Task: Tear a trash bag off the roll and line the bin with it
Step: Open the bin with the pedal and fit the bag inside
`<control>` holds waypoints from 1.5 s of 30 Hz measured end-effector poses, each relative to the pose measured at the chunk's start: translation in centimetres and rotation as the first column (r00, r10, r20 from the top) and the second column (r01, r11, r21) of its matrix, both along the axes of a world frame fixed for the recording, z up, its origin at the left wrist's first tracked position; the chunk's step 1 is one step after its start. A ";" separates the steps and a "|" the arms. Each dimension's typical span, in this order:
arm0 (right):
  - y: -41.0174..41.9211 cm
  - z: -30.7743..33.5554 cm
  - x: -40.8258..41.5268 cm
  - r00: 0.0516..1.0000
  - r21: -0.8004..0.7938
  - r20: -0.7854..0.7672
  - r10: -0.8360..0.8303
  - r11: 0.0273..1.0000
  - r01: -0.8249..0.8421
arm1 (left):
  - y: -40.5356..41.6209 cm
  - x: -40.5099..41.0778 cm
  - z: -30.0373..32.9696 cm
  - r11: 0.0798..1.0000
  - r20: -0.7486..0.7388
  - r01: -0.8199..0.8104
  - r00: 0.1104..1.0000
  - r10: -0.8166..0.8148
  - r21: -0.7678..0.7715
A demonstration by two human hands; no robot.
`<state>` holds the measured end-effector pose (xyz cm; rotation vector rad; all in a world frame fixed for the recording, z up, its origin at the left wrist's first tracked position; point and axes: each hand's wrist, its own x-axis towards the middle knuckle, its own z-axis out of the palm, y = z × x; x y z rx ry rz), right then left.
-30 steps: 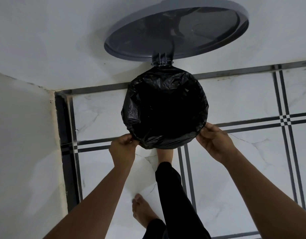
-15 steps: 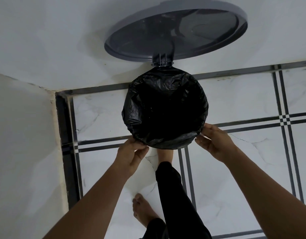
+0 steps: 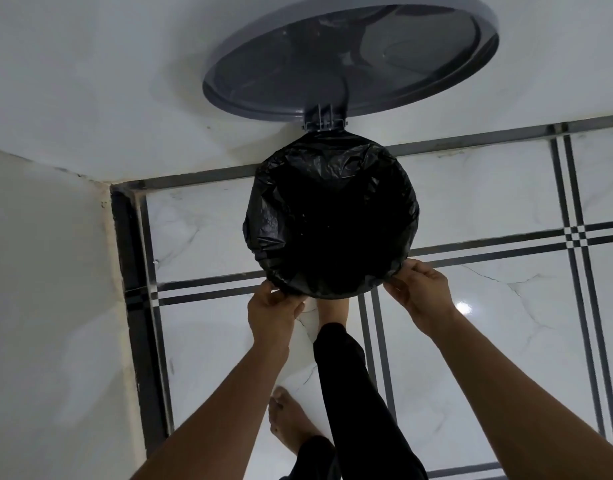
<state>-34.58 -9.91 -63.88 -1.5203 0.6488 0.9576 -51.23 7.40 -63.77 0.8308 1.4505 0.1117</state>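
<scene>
- Head view, looking straight down: black trash bag (image 3: 332,220) sits in the round bin, its edge folded out over the rim all the way round so the bin body is hidden under it.
- Grey bin lid (image 3: 350,57) stands open at the far side, hinged at the far edge of the rim, leaning against the white wall (image 3: 90,81).
- My left hand (image 3: 272,311) is at the near-left edge of the bag, fingers curled, pinching the folded plastic.
- My right hand (image 3: 421,292) is at the near-right edge, fingers and thumb curled on the bag's edge, pinching it too.
- Both hands touch the bag, apart from each other, one each side of the near rim.
- My leg in black trousers (image 3: 350,393) reaches forward between my arms; that foot is at the near base of the bin, partly hidden under the bag.
- Other bare foot (image 3: 287,420) is planted nearer, on the white marble-look floor (image 3: 488,341) with dark stripe lines.
- Bin is close to the room corner, wall also on the left.
</scene>
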 end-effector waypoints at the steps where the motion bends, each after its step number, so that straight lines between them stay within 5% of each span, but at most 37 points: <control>1: 0.4 0.0 0.0 1.000 -0.034 0.018 -0.015 0.999 0.015 | 0.2 -0.1 -0.1 1.000 -0.005 -0.008 1.000 0.008 -0.018; 4: 1.4 0.2 0.5 0.997 -0.085 -0.008 -0.080 0.993 0.079 | 1.0 0.3 -0.1 0.985 -0.011 -0.112 0.994 0.111 -0.129; 9: 0.5 0.8 2.1 0.928 0.122 -0.224 -0.299 0.936 0.331 | 3.2 0.4 0.8 0.863 0.086 -0.321 0.920 0.381 -0.390; 12: 0.3 1.4 3.1 0.961 0.130 -0.177 -0.211 0.963 0.236 | 4.5 -0.6 0.9 0.825 0.141 -0.312 0.896 0.420 -0.471; 17: 0.9 1.4 4.5 0.978 0.122 -0.104 -0.182 0.973 0.194 | 5.9 -0.1 0.2 0.944 0.083 -0.161 0.978 0.192 -0.288; 25: 0.4 0.2 6.2 0.995 0.099 -0.088 -0.041 0.994 0.050 | 6.5 0.5 -0.3 0.978 0.010 -0.161 0.986 0.164 -0.130; 32: 0.5 0.9 7.5 0.993 0.053 -0.107 -0.058 0.997 0.064 | 6.7 0.4 -0.3 0.989 0.010 0.082 0.996 -0.084 0.120; 35: 0.7 1.8 7.9 0.997 0.047 -0.075 0.009 0.999 -0.006 | 7.5 0.7 -0.6 0.993 -0.023 0.099 0.995 -0.098 0.071; 39: 0.7 1.8 8.0 0.995 0.008 -0.006 0.097 0.995 -0.097 | 8.4 0.6 0.0 0.972 0.136 -0.112 0.980 0.142 -0.206; 45: 0.9 1.4 7.7 0.995 -0.034 0.002 0.097 0.995 -0.097 | 8.7 0.3 -0.3 0.955 0.178 -0.091 0.973 0.145 -0.281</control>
